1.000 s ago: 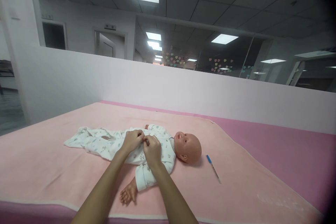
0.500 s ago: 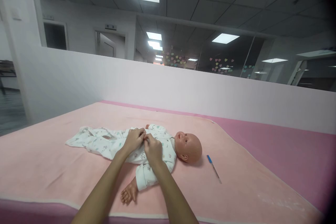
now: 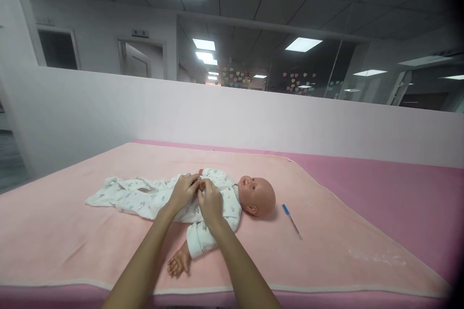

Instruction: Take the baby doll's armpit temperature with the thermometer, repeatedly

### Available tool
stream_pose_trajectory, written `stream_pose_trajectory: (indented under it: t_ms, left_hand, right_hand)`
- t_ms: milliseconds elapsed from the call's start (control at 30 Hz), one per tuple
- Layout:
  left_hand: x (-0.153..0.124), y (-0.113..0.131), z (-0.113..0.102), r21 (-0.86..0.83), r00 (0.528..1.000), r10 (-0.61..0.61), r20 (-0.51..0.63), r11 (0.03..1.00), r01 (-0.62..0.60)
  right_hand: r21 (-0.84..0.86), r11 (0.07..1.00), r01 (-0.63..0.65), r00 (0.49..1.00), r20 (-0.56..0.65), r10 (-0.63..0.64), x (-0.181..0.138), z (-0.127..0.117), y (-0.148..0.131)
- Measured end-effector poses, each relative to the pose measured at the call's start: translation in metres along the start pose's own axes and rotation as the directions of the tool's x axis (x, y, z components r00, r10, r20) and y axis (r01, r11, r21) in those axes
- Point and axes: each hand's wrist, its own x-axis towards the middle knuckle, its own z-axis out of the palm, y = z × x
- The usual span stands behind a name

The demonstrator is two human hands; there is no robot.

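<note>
A baby doll [image 3: 258,197] lies on its back, its head to the right, dressed in a white patterned romper [image 3: 145,198]. Over the doll's middle, my left hand [image 3: 184,191] bends its fingers closed on the romper's front. Close beside it, fingertips nearly meeting, my right hand [image 3: 210,201] pinches the same cloth. What exactly lies between the fingertips is too small to make out. One doll hand [image 3: 180,260] sticks out of a sleeve toward me. The romper's legs stretch flat to the left.
A peach blanket [image 3: 326,251] covers the pink padded surface [image 3: 398,188]. Right of the doll's head lies a pen with a blue cap [image 3: 292,221]. Behind rises a low white wall [image 3: 253,116] with glass above it.
The view has turned slightly to the right. Both hands stay at the doll's middle, with small shifts of the fingers. The doll and pen lie as before.
</note>
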Motion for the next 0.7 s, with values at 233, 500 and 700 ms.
stream_pose_trajectory:
  t_ms: [233,500,700]
  left_hand:
    - [0.0,-0.01,0.0,0.058,0.999,0.022,-0.023,0.998,-0.021]
    - [0.0,-0.008,-0.001,0.084,1.0,0.014,0.006,0.996,-0.014]
    - [-0.001,-0.012,0.001,0.075,0.999,0.031,0.029,0.997,-0.033]
  right_hand:
    - [0.006,0.998,0.065,0.998,-0.013,-0.065,-0.004,0.0,-0.002]
    - [0.056,0.997,0.054,0.999,-0.013,-0.053,-0.003,-0.002,-0.003]
    - [-0.029,0.999,-0.028,0.998,0.052,0.03,-0.002,-0.003,-0.001]
